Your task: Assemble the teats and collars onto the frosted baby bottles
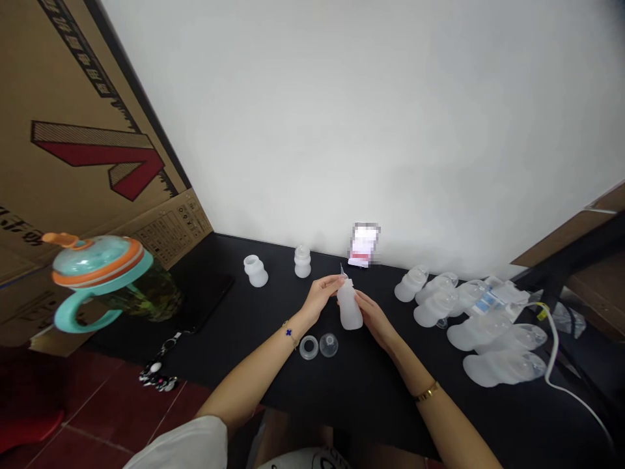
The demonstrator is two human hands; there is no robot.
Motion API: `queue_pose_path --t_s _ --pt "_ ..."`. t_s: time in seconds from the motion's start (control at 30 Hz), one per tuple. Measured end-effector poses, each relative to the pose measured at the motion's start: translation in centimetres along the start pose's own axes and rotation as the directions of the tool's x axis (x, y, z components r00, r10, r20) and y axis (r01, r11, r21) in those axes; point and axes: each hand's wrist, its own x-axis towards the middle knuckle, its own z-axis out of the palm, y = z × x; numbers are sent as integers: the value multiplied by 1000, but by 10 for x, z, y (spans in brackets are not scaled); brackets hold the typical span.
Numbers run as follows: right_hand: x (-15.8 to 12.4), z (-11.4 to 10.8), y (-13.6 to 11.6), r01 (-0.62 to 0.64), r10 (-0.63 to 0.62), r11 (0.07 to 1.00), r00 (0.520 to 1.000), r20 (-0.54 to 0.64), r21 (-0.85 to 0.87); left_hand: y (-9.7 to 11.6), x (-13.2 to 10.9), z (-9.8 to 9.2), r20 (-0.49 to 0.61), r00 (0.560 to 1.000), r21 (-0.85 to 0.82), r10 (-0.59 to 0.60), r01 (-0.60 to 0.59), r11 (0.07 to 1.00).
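Observation:
A frosted white baby bottle (350,306) stands slightly tilted between my two hands, above the black table (273,365). My right hand (374,317) is closed round its right side. At the bottle's neck my left hand (323,294) pinches a small clear pointed piece (343,270); whether this piece touches the bottle's mouth I cannot tell. Just in front lie a translucent ring (308,347) and a clear dome cap (329,345), side by side. Farther back are an open bottle body (256,271) and a small capped bottle (302,261).
Several capped bottles (481,331) lie grouped on the right, beside a white cable (555,345) and a clear plastic bag (569,319). A lit phone (364,245) leans on the white wall (371,117). At left are a teal-handled jug (146,286), a dark tablet-like slab (208,299) and cardboard (73,85).

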Motion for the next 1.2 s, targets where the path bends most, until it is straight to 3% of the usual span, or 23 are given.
queue_pose_path --t_s 0.5,0.73,0.83,0.93,1.03,1.2 --pt "-1 0 -1 38 -38 999 998 -46 -12 2 -1 -1 135 990 -9 -49 51 999" --pt "-1 3 0 34 -36 999 997 -68 -24 1 -1 -1 115 993 -38 -39 43 998" --pt "-3 6 1 128 -141 988 973 -180 -82 3 0 -1 74 997 -60 -24 28 998" --pt "-9 11 -2 284 -355 923 887 -294 -258 5 1 -3 23 1000 -80 -8 10 997" --pt "-20 17 -7 369 -492 826 841 -226 -426 4 2 -5 -1 1000 -94 1 -1 996" --pt "-34 26 -8 496 -552 654 829 87 -570 -1 4 -8 -25 1000 -132 -18 14 991"
